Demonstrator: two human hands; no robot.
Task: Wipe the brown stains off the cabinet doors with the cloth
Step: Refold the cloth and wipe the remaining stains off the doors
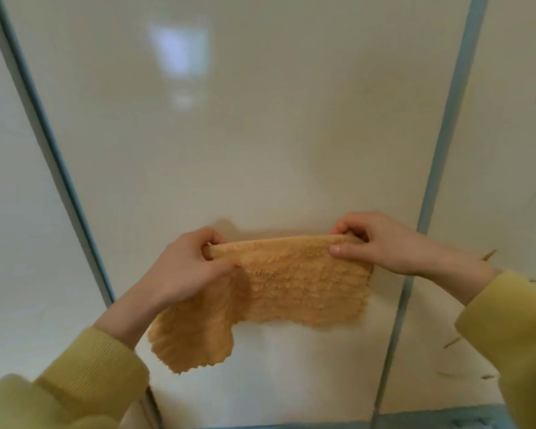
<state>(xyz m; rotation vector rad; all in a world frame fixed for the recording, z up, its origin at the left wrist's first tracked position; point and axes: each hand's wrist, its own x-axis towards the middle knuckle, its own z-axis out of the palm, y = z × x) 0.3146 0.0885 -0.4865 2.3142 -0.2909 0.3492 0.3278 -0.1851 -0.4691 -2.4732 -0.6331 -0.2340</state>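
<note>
- While both hands held the cloth (291, 283) stretched out in front of the middle door (245, 134), no wiping was under way; it looked like a refold or a turn to a fresh face.
- The left hand (186, 267) had its fingers (212, 243) closed on the cloth's upper left corner, and the right hand (381, 243) had its fingers (345, 249) pinched on the upper right corner.
- The cloth hung slack between them, its lower left part drooping well below the rest, and whether it touched the door could not be told.
- The middle door looked clean where it showed, with only a pale reflection high up.
- Brown stains (489, 254) showed as thin streaks on the right door (508, 150), just beyond the blue-grey gap (446, 134) and near the right wrist.
- More streaks lay lower on that door, close to the yellow sleeve (517, 329).
- Judged from this, the right door was not yet done.
- A loose, unfolded cloth could bunch or slip from a light pinch once pressed to the door.
- The dangling corner might drag picked-up brown onto the clean middle door.
- The sleeve could brush the lower streaks and smear them.
</note>
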